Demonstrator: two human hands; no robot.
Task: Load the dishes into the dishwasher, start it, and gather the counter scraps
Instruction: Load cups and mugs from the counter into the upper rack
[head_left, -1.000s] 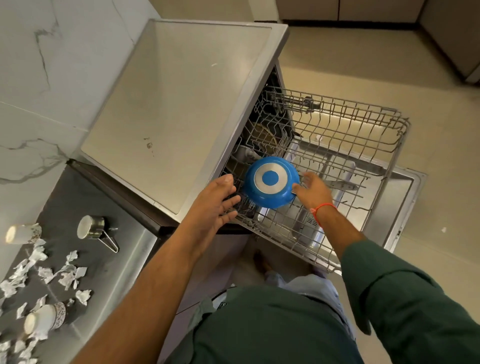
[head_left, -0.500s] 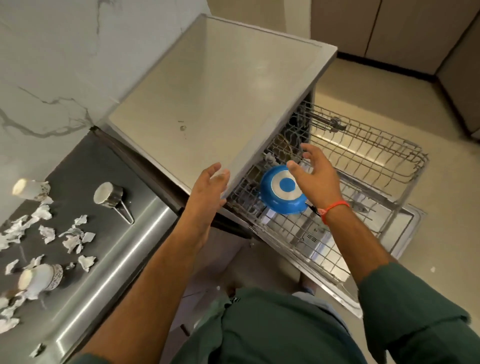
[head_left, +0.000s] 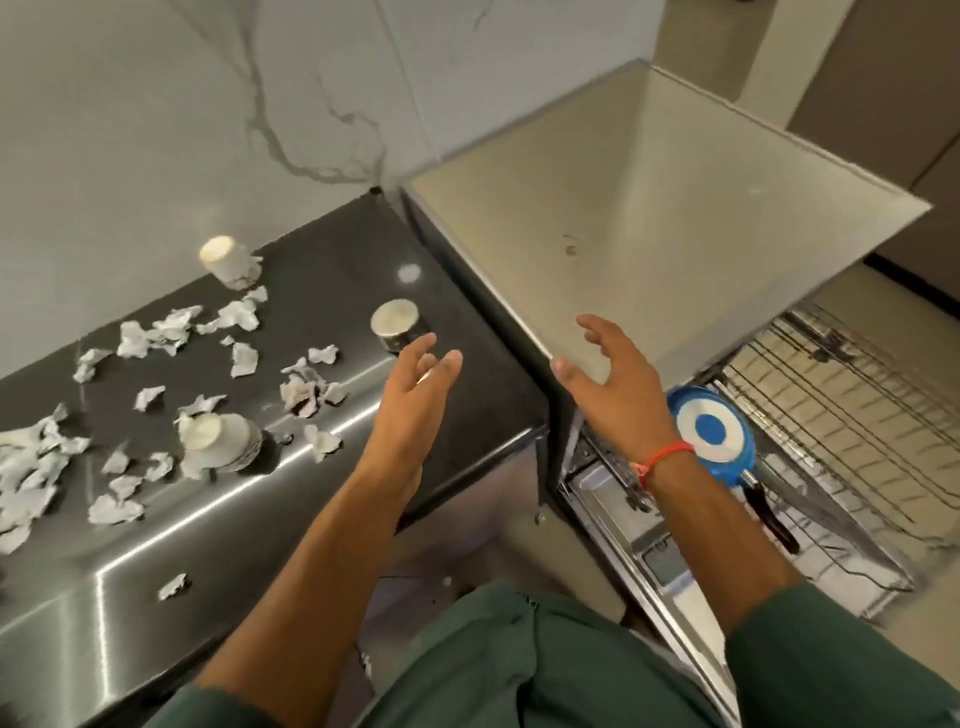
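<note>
Setting: a dark steel counter (head_left: 457, 447) is running under a marbled wall, with the dishwasher (head_left: 649, 223) standing open at 3 o'clock.
Left hand (head_left: 415, 400): reaching toward 11 o'clock, fingers straight and loose, holding nothing, hovering just beside the steel measuring cup (head_left: 396, 325).
Right hand (head_left: 610, 384): hanging spread and empty over the dishwasher's corner.
Blue pan (head_left: 711, 434): sitting upside down in the pulled-out rack (head_left: 831, 405), at 4 o'clock.
Cups: two white cups (head_left: 221, 444) are waiting among the paper scraps (head_left: 156, 332).
Handling: the steel cup is looking light, rigid and slick; I would be taking it by the wall or handle. The white cups may be fragile.
</note>
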